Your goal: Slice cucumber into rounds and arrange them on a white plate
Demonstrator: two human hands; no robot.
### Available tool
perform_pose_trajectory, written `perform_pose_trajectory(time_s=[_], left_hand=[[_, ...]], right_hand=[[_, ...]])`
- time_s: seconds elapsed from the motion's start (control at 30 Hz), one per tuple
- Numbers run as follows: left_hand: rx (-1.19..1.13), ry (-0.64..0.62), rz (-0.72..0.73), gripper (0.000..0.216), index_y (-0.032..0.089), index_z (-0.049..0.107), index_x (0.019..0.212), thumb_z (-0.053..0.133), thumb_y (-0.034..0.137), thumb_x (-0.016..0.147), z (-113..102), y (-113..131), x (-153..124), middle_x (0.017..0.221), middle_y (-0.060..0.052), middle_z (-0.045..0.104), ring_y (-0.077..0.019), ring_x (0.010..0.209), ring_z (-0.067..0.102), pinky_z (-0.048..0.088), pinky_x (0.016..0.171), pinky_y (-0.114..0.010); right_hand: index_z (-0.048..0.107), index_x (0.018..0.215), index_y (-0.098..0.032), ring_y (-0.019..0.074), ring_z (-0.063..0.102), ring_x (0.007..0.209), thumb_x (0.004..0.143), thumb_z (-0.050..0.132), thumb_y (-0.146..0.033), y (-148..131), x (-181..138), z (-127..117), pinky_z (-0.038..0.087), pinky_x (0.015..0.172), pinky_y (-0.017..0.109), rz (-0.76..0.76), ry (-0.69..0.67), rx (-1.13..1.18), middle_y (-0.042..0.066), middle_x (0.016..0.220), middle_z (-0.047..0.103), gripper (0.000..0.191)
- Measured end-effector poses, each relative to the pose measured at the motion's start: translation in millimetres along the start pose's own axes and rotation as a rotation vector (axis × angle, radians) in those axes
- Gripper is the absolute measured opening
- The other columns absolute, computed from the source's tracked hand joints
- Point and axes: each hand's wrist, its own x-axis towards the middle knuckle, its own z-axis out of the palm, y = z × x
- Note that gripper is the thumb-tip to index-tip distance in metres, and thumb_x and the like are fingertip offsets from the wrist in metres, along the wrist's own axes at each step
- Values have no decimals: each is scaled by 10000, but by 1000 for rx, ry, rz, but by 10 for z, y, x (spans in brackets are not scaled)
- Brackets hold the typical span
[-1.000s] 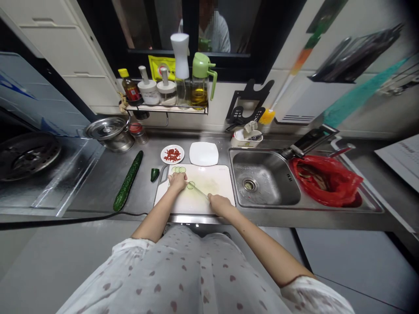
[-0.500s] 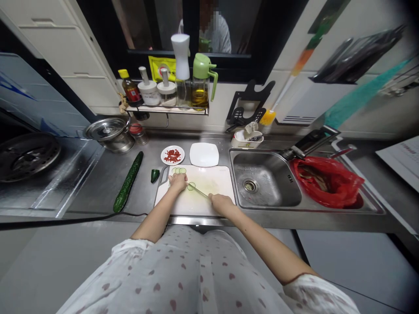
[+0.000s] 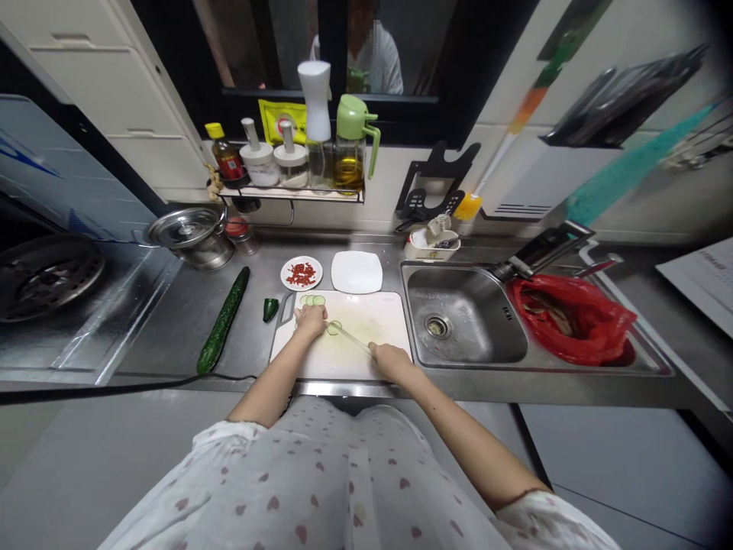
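My left hand (image 3: 311,318) is closed, fingers bent down over a cucumber piece on the white cutting board (image 3: 366,365); the hand hides most of that piece. In my right hand (image 3: 390,360) is the handle of a knife (image 3: 350,337), its blade slanting to the left hand's fingertips. One thin cucumber slice (image 3: 334,328) lies beside the blade. Several more cucumber slices (image 3: 312,300) overlap near the board's far edge. A cut-off cucumber end (image 3: 270,309) rests left of the board, and a whole cucumber (image 3: 224,321) lies farther left.
Behind the board stand a plate of chopped red pieces (image 3: 301,274) and a white square plate (image 3: 356,272). To the right is the sink (image 3: 469,321), with a red plastic bag (image 3: 573,321) beyond it. A lidded steel pot (image 3: 192,237) stands back left, below a condiment rack (image 3: 292,194).
The knife handle and my right hand have shifted slightly right and down, and the blade's flat side now shows more. My left hand stays almost in place.
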Motion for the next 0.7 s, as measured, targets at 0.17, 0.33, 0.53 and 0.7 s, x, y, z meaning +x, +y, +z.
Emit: perform_pose_trajectory(time_s=[0.17, 0.33, 0.53, 0.7], left_hand=[[4, 5, -4, 122, 240, 578, 846, 652, 284, 759, -10, 4, -20, 989, -46, 645, -276, 1136, 458, 249, 938, -426], [4, -1, -5, 111, 237, 575, 832, 651, 280, 764, -31, 16, -40, 992, -40, 653, -274, 1134, 463, 253, 938, -426], [18, -2, -7, 101, 236, 592, 862, 620, 254, 767, -44, 49, -75, 1039, -57, 651, -287, 1147, 453, 257, 937, -433], [13, 17, -3, 177, 238, 616, 939, 556, 189, 779, 22, 109, -127, 1118, -79, 630, -291, 1158, 451, 250, 945, -446]], right_hand=[[571, 1105, -192, 223, 634, 987, 951, 360, -301, 137, -17, 80, 397, 714, 268, 43, 66, 132, 128, 1081, 673, 283], [540, 1124, -184, 238, 639, 982, 966, 312, -314, 189, 39, 138, 392, 715, 285, 195, 149, 163, 136, 1061, 677, 307], [490, 1177, -172, 246, 625, 1025, 972, 314, -341, 161, 80, 142, 405, 771, 310, 285, 114, 207, 151, 1081, 670, 318], [463, 1182, -179, 255, 628, 1017, 987, 284, -394, 142, 99, 167, 412, 766, 318, 314, 115, 245, 151, 1081, 669, 340]])
